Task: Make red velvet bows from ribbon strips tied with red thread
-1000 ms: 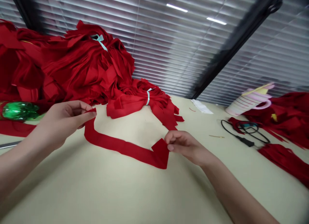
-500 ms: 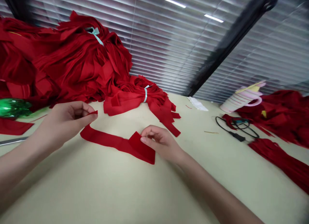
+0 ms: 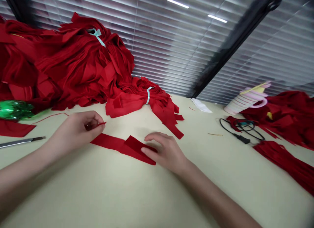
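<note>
A red fabric strip [image 3: 111, 143] lies across the pale table [image 3: 117, 195] between my hands, its right end folded back over itself in a slanting flap. My left hand [image 3: 75, 129] is closed in a pinch on the strip's left end, holding it a little above the table. At the folded end, my right hand [image 3: 169, 152] has thumb and index finger apart, the thumb resting on or just over the flap. Its other fingers are mostly hidden behind the hand.
Large heaps of red fabric strips [image 3: 80, 64] and a tied bundle [image 3: 137, 100] stand behind. To the left are a brush [image 3: 22, 142] and a green shiny package [image 3: 14, 110]. A mug [image 3: 245, 102], black cable [image 3: 241, 138] and more red strips [image 3: 282, 159] lie right.
My left hand has moved right and slightly down with the strip's end. The thumb and index finger of my right hand have parted, letting the flap fold lower.
</note>
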`<state>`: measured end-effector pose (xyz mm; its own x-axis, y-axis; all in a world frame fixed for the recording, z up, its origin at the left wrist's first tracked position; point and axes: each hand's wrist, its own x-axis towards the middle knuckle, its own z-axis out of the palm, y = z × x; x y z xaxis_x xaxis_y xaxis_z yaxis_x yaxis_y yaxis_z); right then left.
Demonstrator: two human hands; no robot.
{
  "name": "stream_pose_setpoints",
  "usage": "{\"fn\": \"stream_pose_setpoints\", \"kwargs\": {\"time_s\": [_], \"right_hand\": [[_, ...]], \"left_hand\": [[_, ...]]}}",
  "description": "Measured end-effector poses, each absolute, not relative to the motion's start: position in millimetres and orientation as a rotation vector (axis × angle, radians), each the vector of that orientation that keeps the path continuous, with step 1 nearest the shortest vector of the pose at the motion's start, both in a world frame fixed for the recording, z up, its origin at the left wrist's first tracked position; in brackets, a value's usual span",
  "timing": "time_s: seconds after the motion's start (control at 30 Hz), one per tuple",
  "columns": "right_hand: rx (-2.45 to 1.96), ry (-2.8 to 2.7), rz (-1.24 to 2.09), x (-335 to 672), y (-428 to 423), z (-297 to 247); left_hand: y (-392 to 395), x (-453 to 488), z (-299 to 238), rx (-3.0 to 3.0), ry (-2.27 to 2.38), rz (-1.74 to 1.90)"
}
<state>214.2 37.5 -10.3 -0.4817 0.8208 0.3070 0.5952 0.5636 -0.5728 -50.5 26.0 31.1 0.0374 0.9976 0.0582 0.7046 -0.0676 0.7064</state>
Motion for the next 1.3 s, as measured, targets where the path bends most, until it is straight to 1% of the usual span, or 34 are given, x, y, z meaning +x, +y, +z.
{"fn": "stream_pose_setpoints", "kwargs": {"time_s": [0.17, 0.27, 0.4, 0.63, 0.83, 1.07, 1.17, 1.3], "right_hand": [[-1.259, -2.34, 0.425, 197, 31, -15], [-1.224, -2.344, 0.437, 194, 31, -19], [-1.144, -2.28, 0.44, 194, 31, -24], [-0.901, -2.298, 0.064, 191, 27, -33], [-0.855, -2.36, -0.083, 188, 24, -29], [-0.733, -2.483, -0.081, 191, 22, -26], [-0.698, -2.499, -0.061, 194, 24, -27], [-0.654, -2.522, -0.064, 195, 24, -27]], "left_hand": [[21, -38, 15, 2.01, 1.652, 0.657], [19, -34, 4, 2.178, 1.625, 0.605], [19, -31, -4, 2.258, 1.578, 0.543], [18, -29, -9, 2.343, 1.595, 0.567], [17, -28, -11, 2.385, 1.604, 0.538], [14, -27, -11, 2.404, 1.56, 0.586], [11, -25, -8, 2.5, 1.384, 0.686], [10, -25, -10, 2.672, 1.159, 0.691]]}}
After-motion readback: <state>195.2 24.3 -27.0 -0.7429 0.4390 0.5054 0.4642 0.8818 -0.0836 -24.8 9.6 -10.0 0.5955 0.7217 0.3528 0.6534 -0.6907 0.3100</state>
